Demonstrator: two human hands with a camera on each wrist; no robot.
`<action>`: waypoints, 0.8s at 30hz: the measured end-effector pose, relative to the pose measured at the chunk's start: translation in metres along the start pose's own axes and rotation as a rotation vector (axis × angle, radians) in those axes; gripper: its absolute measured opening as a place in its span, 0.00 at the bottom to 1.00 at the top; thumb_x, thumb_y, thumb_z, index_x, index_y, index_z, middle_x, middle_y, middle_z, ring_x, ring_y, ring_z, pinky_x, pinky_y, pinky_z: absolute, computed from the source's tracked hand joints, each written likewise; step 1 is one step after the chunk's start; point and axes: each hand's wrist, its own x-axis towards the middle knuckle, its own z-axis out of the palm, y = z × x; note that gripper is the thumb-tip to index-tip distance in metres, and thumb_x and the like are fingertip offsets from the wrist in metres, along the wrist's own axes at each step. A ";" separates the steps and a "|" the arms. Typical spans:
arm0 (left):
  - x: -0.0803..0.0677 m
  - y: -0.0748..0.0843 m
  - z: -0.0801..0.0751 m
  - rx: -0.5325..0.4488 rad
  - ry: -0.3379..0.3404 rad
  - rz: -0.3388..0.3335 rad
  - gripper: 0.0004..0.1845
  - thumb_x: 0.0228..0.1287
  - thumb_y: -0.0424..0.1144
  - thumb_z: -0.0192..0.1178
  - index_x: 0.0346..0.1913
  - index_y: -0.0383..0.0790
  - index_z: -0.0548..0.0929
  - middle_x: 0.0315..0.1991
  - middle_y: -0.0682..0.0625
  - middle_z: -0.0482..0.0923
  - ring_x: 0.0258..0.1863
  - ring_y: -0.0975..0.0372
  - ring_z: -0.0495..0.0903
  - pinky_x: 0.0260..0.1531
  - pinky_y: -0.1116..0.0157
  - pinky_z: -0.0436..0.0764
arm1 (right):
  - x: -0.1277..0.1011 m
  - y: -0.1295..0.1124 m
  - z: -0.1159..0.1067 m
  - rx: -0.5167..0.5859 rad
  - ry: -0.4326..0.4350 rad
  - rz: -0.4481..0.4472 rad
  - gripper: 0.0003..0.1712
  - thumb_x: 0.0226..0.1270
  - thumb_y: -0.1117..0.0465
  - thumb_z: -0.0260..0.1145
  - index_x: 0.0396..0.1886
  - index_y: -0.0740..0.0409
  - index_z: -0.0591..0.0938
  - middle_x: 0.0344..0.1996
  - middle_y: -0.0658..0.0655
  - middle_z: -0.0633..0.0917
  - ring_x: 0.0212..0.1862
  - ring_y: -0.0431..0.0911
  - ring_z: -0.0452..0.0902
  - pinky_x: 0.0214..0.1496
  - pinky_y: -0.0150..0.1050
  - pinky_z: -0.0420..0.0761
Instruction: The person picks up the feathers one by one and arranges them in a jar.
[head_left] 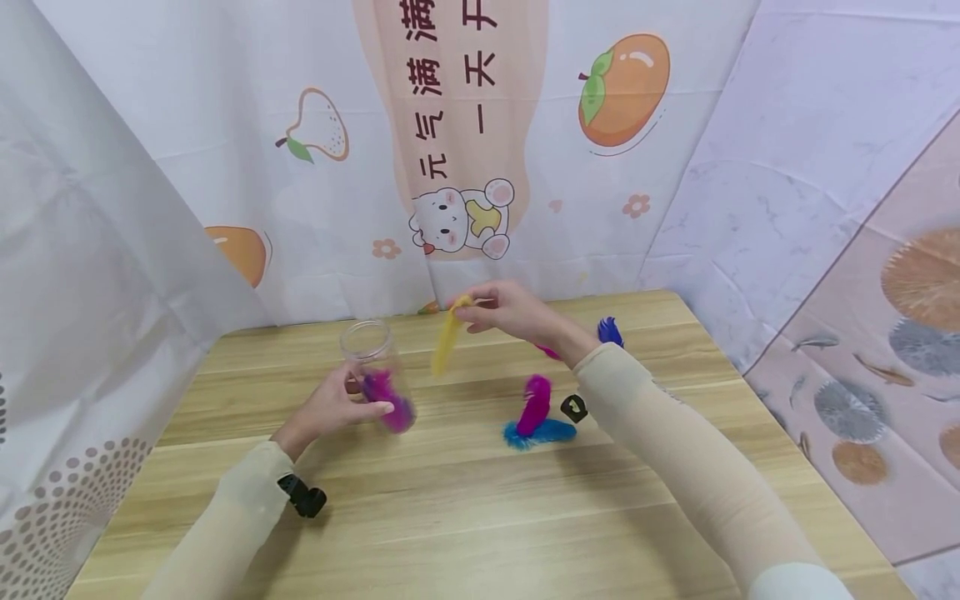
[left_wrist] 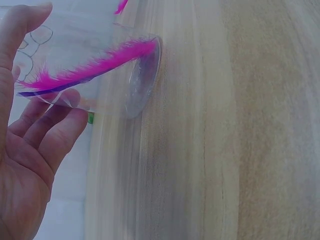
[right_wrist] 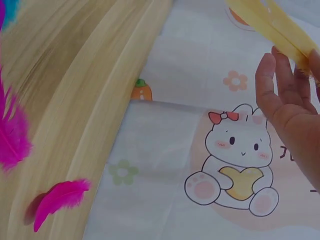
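Note:
My left hand (head_left: 333, 406) grips the side of a clear jar (head_left: 366, 348), thumb and fingers on opposite sides. The jar leans slightly, its round mouth up. In the left wrist view, a fluffy pink feather (left_wrist: 100, 62) and a purple one (left_wrist: 60, 89) lie against the clear wall. Up to the right of the jar, my right hand (head_left: 513, 310) pinches a yellow feather (head_left: 447, 337) by its upper end. The feather hangs down beside the jar's mouth, apart from it. Part of the yellow feather (right_wrist: 280, 30) also shows in the right wrist view.
Right of the jar, a magenta feather (head_left: 536, 404) lies across a light blue feather (head_left: 553, 430) on the wooden table (head_left: 435, 517). A dark blue feather (head_left: 610, 331) and another magenta feather (right_wrist: 60, 197) lie near the back edge. A printed curtain (head_left: 337, 225) rises behind the table.

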 end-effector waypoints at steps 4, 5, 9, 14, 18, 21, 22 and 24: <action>0.001 -0.001 0.000 0.007 0.005 0.011 0.37 0.55 0.39 0.78 0.63 0.34 0.70 0.54 0.37 0.79 0.49 0.48 0.82 0.49 0.52 0.84 | 0.001 -0.006 0.004 -0.004 -0.012 -0.007 0.15 0.76 0.58 0.64 0.56 0.59 0.85 0.53 0.55 0.86 0.54 0.50 0.83 0.55 0.47 0.83; 0.001 -0.001 0.001 0.001 0.004 0.017 0.36 0.55 0.39 0.78 0.62 0.33 0.71 0.54 0.36 0.79 0.49 0.48 0.82 0.49 0.52 0.84 | 0.002 -0.008 0.005 -0.004 -0.013 -0.012 0.16 0.76 0.57 0.64 0.57 0.58 0.85 0.54 0.54 0.86 0.55 0.49 0.82 0.56 0.48 0.83; 0.001 -0.004 0.003 -0.023 -0.009 0.034 0.34 0.56 0.37 0.77 0.61 0.30 0.71 0.54 0.35 0.79 0.48 0.48 0.83 0.48 0.54 0.84 | 0.004 -0.015 0.010 0.001 -0.006 -0.039 0.16 0.77 0.57 0.63 0.59 0.57 0.84 0.60 0.52 0.84 0.57 0.48 0.82 0.58 0.50 0.81; 0.000 -0.006 0.004 -0.048 -0.011 0.031 0.36 0.56 0.36 0.77 0.63 0.29 0.70 0.54 0.35 0.79 0.48 0.48 0.83 0.47 0.56 0.84 | 0.010 -0.022 0.017 0.008 0.016 -0.086 0.14 0.77 0.60 0.63 0.56 0.61 0.85 0.65 0.53 0.80 0.57 0.48 0.83 0.57 0.50 0.82; -0.001 -0.006 0.004 -0.049 -0.003 0.024 0.35 0.56 0.35 0.77 0.62 0.29 0.70 0.54 0.34 0.79 0.48 0.48 0.83 0.47 0.59 0.83 | 0.017 -0.029 0.022 0.025 0.011 -0.145 0.15 0.78 0.61 0.62 0.58 0.62 0.83 0.63 0.54 0.81 0.57 0.49 0.83 0.56 0.47 0.83; -0.002 -0.005 0.002 -0.035 0.000 0.024 0.35 0.55 0.36 0.77 0.62 0.29 0.70 0.53 0.35 0.80 0.47 0.49 0.83 0.46 0.60 0.83 | 0.023 -0.038 0.025 0.054 0.006 -0.199 0.15 0.78 0.63 0.61 0.58 0.64 0.82 0.62 0.56 0.81 0.56 0.50 0.83 0.56 0.50 0.83; -0.002 -0.005 0.002 -0.030 0.000 0.026 0.36 0.56 0.36 0.77 0.63 0.29 0.70 0.53 0.35 0.80 0.47 0.49 0.83 0.46 0.61 0.83 | 0.024 -0.041 0.026 0.060 0.009 -0.213 0.15 0.78 0.63 0.61 0.58 0.65 0.82 0.62 0.56 0.81 0.55 0.50 0.83 0.56 0.51 0.83; -0.001 -0.005 0.001 -0.028 -0.001 0.030 0.35 0.56 0.36 0.77 0.62 0.29 0.70 0.53 0.35 0.80 0.47 0.49 0.83 0.45 0.61 0.83 | 0.027 -0.048 0.028 0.079 0.014 -0.238 0.15 0.78 0.63 0.60 0.58 0.65 0.82 0.62 0.55 0.81 0.55 0.51 0.84 0.55 0.51 0.83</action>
